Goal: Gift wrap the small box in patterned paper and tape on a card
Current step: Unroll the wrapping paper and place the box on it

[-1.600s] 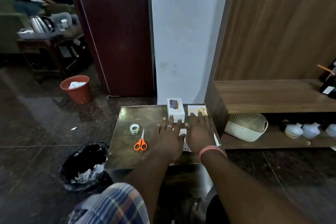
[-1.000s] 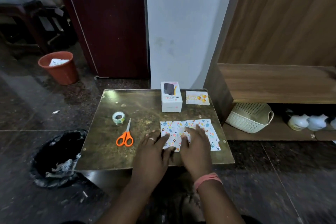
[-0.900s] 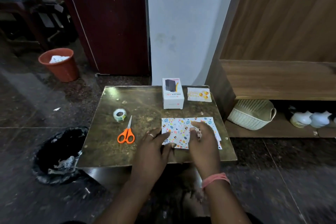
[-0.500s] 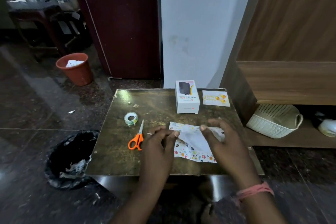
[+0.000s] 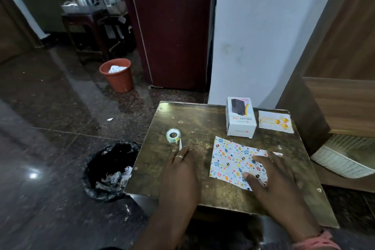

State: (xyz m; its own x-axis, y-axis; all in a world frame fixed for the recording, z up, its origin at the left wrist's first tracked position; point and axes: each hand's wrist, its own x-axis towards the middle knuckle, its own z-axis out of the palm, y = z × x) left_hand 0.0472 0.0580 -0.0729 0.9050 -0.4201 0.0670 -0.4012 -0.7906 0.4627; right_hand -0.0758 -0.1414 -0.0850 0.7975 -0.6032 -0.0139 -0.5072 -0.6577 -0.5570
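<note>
The patterned paper [image 5: 229,160] lies flat on the brown table [image 5: 194,119]. My right hand [image 5: 278,184] presses on its right part with fingers spread and straight. My left hand [image 5: 178,176] is left of the paper, fingers curled down over the handles of the scissors [image 5: 180,144]; only the blade tip shows beyond the fingers. The small white box [image 5: 240,119] stands at the table's far edge, with the card [image 5: 276,122] to its right. A roll of clear tape [image 5: 173,135] sits just beyond the scissors' tip.
A black-lined bin [image 5: 109,170] stands on the floor left of the table, an orange bin [image 5: 116,75] farther back. A white basket [image 5: 343,158] sits on the low wooden shelf at the right. A white wall rises behind the table.
The paper, held up and partly folded half a second ago, now lies flat. My left hand has left it and moved left onto the scissors. My right hand has flattened onto the paper.
</note>
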